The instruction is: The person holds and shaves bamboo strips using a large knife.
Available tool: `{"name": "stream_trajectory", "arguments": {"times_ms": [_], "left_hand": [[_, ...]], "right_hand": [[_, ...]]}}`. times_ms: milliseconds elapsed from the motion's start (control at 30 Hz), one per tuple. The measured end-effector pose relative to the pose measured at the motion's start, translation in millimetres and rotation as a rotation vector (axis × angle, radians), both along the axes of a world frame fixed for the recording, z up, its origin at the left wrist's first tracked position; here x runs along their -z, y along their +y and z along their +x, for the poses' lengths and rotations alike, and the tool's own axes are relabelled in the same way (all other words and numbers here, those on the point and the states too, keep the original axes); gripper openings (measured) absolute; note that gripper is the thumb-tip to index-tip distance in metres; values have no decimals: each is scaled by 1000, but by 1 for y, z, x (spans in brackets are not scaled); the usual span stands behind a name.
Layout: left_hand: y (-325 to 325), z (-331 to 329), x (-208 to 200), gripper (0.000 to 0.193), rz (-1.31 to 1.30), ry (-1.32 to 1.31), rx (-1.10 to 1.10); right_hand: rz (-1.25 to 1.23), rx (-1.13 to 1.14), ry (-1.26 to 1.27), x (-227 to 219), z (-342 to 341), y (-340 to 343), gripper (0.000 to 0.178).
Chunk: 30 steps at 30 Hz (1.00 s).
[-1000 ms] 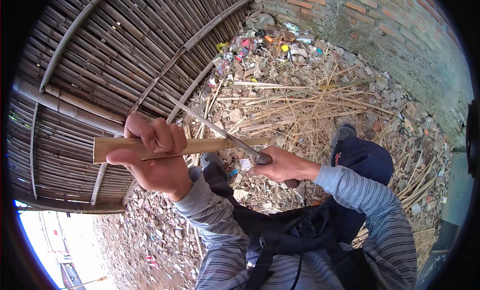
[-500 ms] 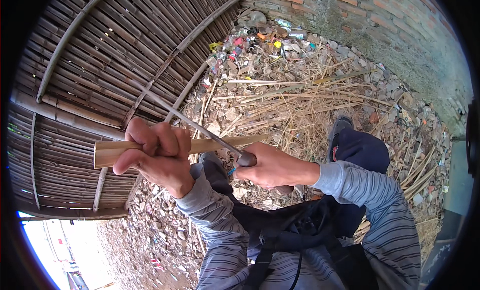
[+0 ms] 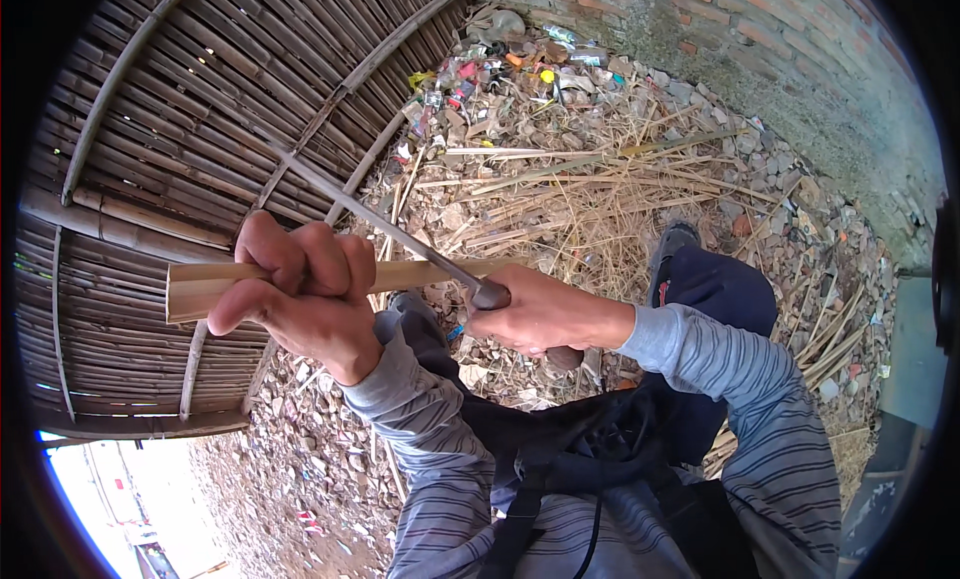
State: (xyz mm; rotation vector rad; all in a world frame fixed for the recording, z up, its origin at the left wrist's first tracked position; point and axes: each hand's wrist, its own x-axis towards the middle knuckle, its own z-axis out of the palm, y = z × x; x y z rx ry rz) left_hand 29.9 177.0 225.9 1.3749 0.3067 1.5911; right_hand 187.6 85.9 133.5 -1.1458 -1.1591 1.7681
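My left hand is closed around a pale split bamboo strip, whose squared end sticks out to the left of my fingers. The strip's other part runs right, behind the blade and up to my right hand. That hand is wrapped round the dark wooden handle of a long knife. From the handle's rounded collar the narrow grey blade points up and left, passing just right of my left fingers. Whether the blade's edge touches the strip I cannot tell.
A woven bamboo wall rises at the left, and a brick wall stands at the far right. Cut bamboo strips and dry straw lie over rubble. Mixed litter is heaped in the far corner.
Both hands, the bamboo strip and the knife have shifted slightly left in the view, the strip's left end most. The background has also moved a little left and up. Both grips are unchanged.
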Motion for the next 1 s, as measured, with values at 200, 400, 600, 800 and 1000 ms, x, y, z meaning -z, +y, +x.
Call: {"name": "stream_trajectory", "arguments": {"times_ms": [200,400,600,800,1000], "left_hand": [[-3,2,-5,75,-65,-18,-97],[5,-5,-2,74,-70,-19,-89],[-2,-4,-2,75,-76,-11,-66],[-5,-2,-2,75,-73,-20,-8],[-4,-4,-2,75,-77,-32,28]], "right_hand": [[32,20,-130,38,4,-3,20],[38,78,-342,43,2,-5,29],[431,88,-515,7,-6,-1,31],[281,156,-423,54,-2,3,26],[40,98,-455,101,16,2,26]]}}
